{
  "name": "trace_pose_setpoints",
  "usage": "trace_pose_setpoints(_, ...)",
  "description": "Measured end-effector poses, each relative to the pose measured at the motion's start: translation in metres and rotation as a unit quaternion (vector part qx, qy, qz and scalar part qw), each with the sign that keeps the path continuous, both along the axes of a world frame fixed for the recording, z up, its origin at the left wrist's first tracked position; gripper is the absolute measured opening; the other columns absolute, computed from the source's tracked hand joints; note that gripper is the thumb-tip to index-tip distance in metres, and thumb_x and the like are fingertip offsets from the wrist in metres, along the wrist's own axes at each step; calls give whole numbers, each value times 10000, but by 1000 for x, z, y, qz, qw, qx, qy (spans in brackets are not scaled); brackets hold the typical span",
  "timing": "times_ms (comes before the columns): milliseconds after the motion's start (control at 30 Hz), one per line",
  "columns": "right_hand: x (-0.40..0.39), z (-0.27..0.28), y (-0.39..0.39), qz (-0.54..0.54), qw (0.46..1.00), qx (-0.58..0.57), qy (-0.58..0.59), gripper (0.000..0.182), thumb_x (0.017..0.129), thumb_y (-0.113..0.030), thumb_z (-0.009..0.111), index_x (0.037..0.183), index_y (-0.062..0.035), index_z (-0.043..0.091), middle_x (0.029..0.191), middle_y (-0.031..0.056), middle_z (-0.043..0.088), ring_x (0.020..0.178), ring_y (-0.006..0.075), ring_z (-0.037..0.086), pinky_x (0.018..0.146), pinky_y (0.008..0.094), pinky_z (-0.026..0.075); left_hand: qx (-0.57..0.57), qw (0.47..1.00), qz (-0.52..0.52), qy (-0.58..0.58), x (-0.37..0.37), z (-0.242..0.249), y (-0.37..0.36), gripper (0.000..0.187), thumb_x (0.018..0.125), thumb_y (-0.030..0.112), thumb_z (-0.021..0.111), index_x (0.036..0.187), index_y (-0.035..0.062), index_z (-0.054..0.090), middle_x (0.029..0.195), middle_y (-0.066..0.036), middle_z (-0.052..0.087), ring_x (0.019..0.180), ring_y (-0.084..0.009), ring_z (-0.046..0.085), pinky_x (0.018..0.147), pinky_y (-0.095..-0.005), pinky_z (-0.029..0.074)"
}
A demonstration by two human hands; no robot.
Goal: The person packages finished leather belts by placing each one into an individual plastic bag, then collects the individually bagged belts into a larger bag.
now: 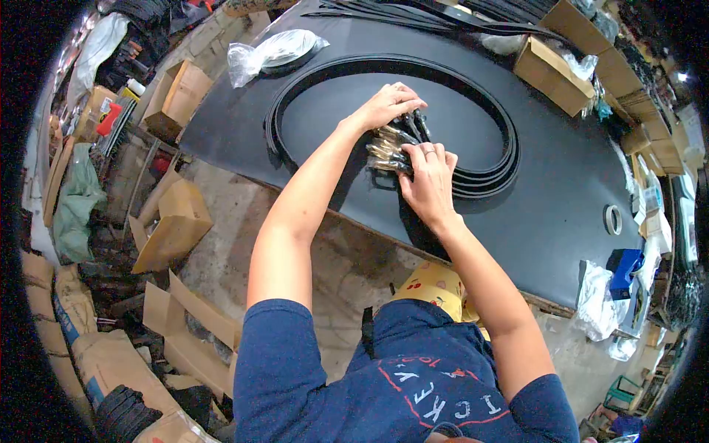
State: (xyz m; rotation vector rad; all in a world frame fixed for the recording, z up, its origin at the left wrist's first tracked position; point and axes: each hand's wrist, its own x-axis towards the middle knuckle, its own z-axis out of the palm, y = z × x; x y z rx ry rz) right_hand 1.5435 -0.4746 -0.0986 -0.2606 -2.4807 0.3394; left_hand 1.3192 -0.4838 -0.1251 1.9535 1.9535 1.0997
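Note:
A bundle of small black pieces with brass-coloured metal ends (pixel 387 150) lies on the dark table, inside the near side of a large coil of black strips (pixel 509 133). My left hand (pixel 389 105) is at the bundle's far end, fingers curled over the black parts. On the bundle's near right side, my right hand (pixel 429 176) has its fingers bent against the pieces. A ring shows on one of its fingers. Both sets of fingertips are partly hidden among the pieces.
On the dark tabletop (pixel 543 229) are a clear plastic bag (pixel 277 53), a tape roll (pixel 613 220) and a blue box (pixel 626 273). An open carton (pixel 554 76) stands at the back right. More cartons (pixel 173 225) stand on the floor at left.

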Motion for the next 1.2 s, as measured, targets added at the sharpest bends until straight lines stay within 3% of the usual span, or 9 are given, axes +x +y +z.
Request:
trace_pose_setpoints(367,-28,-6,12,13,999,39,-4,382,677,-125,695,1025,-62,549,1073,117,522,1034,281,466,900,432,313,-6,998,3,-61,-4,-9,1,380,950,381,394,1072,158,678,1091,-68,588,1098,-216,421,1002,-354,262)
trace_pose_setpoints(533,-26,-4,10,8,999,34,-9,378,690,-128,683,1033,-65,538,1065,111,535,1034,277,468,887,435,318,-47,942,-31,-331,-2,13,-6,563,957,519,309,1152,108,638,1235,-75,570,1049,-215,509,966,-356,355)
trace_pose_setpoints(633,-25,-2,11,17,999,44,-9,389,690,-127,681,1047,-71,538,1045,98,545,1028,275,468,891,434,314,-136,939,-16,-315,-2,19,-7,593,937,555,325,1177,101,621,1227,-82,581,1002,-201,536,944,-346,390)
trace_pose_setpoints(700,-25,-2,11,18,999,48,-12,390,694,-133,683,1052,-77,541,1045,88,552,1017,270,469,899,433,309,-74,921,-35,-380,1,13,-2,584,928,561,354,1174,105,625,1122,-86,630,956,-185,536,918,-324,402)
trace_pose_setpoints(767,-24,-2,11,13,999,46,-10,396,688,-140,693,1049,-79,542,1051,86,547,1020,270,466,903,432,302,-85,970,-39,-223,-4,7,-1,584,921,563,377,1165,96,629,984,-92,645,878,-179,543,860,-310,428)
trace_pose_setpoints(833,-24,-3,11,11,999,41,-6,408,677,-155,713,1041,-83,543,1061,84,537,1026,269,460,911,430,290,-73,971,-37,-223,-3,4,-1,620,914,586,362,1109,75,654,845,-87,615,862,-166,540,830,-303,435)
trace_pose_setpoints(933,-27,-4,11,2,998,55,14,396,673,-146,701,1026,-71,540,1026,96,556,1005,265,472,914,438,295,-77,958,-41,-273,1,6,-10,788,898,670,189,1094,63,651,813,-68,591,846,-172,535,833,-301,411)
trace_pose_setpoints(1000,-31,-4,12,-4,998,60,9,387,671,-146,704,1013,-69,539,1020,99,557,1004,266,473,913,438,296,-106,911,-16,-398,7,8,-18,989,785,791,52,1105,49,623,967,-78,588,948,-175,516,913,-303,374)
trace_pose_setpoints(1200,-37,-10,14,-13,999,50,9,351,673,-142,703,971,-60,538,1018,103,557,1021,278,470,916,433,304,-107,903,-29,-415,18,19,-38,1061,729,825,30,1181,10,537,1115,-87,544,1151,-201,457,1042,-328,284)
